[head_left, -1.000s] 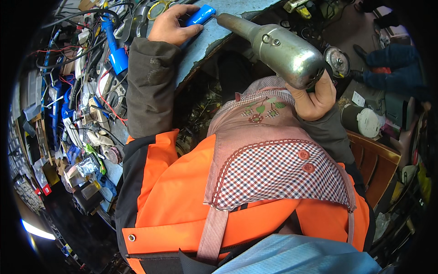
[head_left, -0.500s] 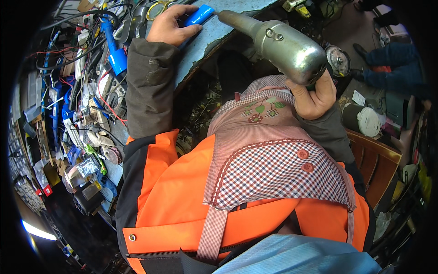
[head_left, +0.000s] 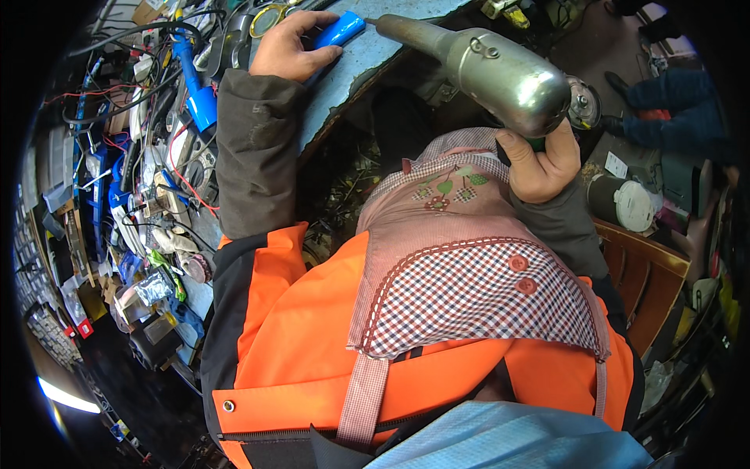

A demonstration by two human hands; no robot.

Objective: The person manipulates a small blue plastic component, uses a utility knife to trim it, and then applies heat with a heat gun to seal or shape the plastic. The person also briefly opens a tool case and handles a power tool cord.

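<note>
My left hand [head_left: 287, 48] rests at the blue bench's edge, thumb and fingers closed around a shiny blue cylinder [head_left: 341, 30] that looks like a wrapped battery. In my right hand [head_left: 544, 164] is a metal heat gun [head_left: 504, 78] with a rounded silvery body and a long tapering nozzle. Its grip is mostly hidden beneath the body. The nozzle points left at the end of the blue cylinder, a small distance from it.
The worn blue bench top [head_left: 324, 109] lies under my left forearm. Tools, cables and a blue funnel-shaped part [head_left: 201, 108] crowd its left side. A white-lidded tub [head_left: 631, 206] stands at right by a wooden piece [head_left: 644, 273]. Another person's legs [head_left: 676, 109] show at far right.
The heat gun's body has swung slightly right and turned a little. The blue cylinder has shifted slightly and tilted in my left hand.
</note>
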